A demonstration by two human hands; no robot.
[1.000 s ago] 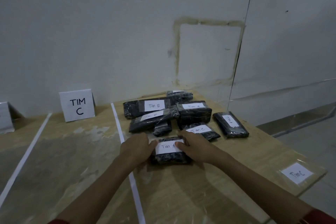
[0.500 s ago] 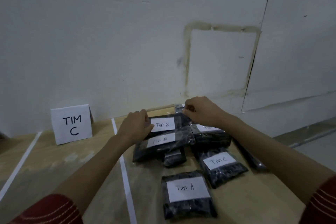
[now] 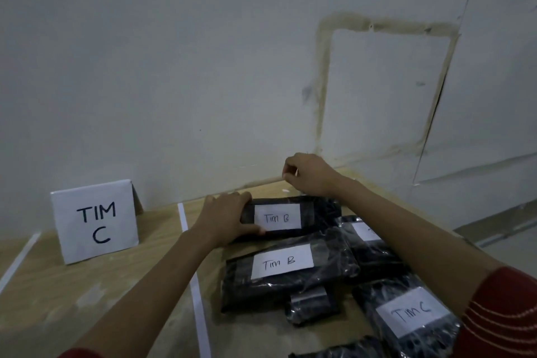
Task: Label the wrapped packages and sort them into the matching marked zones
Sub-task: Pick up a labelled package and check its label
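Packages, black and plastic-wrapped, are clustered right of centre in the lower frame on your wooden table (image 3: 101,293).

- **Item one:** far package (image 3: 277,217), lying flat, white label reading "Tim B". Your left hand (image 3: 229,219) grips its left end, with the thumb along the near edge and the fingers curled over the far edge.
- **Item two:** near package (image 3: 282,266), also labelled "Tim B", just below the first and touching it.
- **Item three:** lower-right package (image 3: 412,318), labelled "Tim C".
- **Item four:** half-hidden package (image 3: 363,231) under your right forearm, label too covered to read.
- **Item five:** small roll (image 3: 312,304), tucked against the near edge of item two.

Your right hand (image 3: 311,176) hovers above the back of the pile, just above centre frame, fingers curled tight. A pale sliver shows at the fingertips, and you cannot tell whether the hand holds anything.

Folded sign (image 3: 94,221), reading "TIM C", stands at the left of the frame near the wall. White tape line (image 3: 194,285) runs between it and the pile.
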